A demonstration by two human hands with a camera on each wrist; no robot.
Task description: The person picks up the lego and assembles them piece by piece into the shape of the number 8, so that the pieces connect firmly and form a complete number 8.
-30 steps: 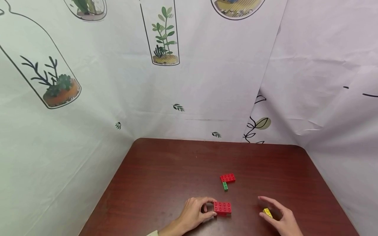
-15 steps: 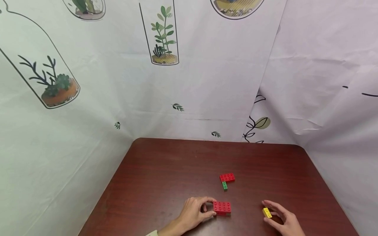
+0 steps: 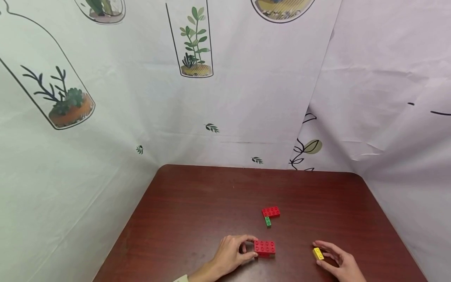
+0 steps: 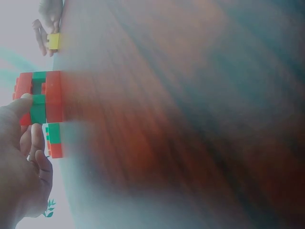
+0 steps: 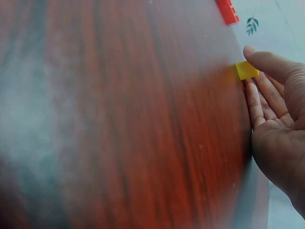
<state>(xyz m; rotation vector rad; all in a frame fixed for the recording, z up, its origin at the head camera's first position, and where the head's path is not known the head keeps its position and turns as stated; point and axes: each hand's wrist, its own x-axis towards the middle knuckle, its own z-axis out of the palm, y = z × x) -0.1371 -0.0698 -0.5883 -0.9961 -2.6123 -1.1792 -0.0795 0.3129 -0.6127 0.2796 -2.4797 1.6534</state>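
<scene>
My left hand (image 3: pixel 233 251) grips the left end of a stack of toy bricks (image 3: pixel 264 247). In the left wrist view, two red layers sandwich green bricks (image 4: pixel 38 109), with the thumb against a green one. To the right, my right hand (image 3: pixel 340 261) pinches a small yellow brick (image 3: pixel 318 253) between thumb and finger, low over the table. In the right wrist view, the thumb tip lies at one edge of the yellow brick (image 5: pixel 247 70) and the other fingers lie behind it, partly hidden.
Beyond the stack, a red eight-stud brick (image 3: pixel 271 212) and a small green brick (image 3: pixel 268 222) lie end to corner on the dark wooden table (image 3: pixel 197 196). A printed white cloth (image 3: pixel 239 105) hangs behind the table and along its sides.
My right hand has drawn slightly back and closed its thumb and finger about the yellow brick, which has turned a little. The left hand and the stack stay put.
</scene>
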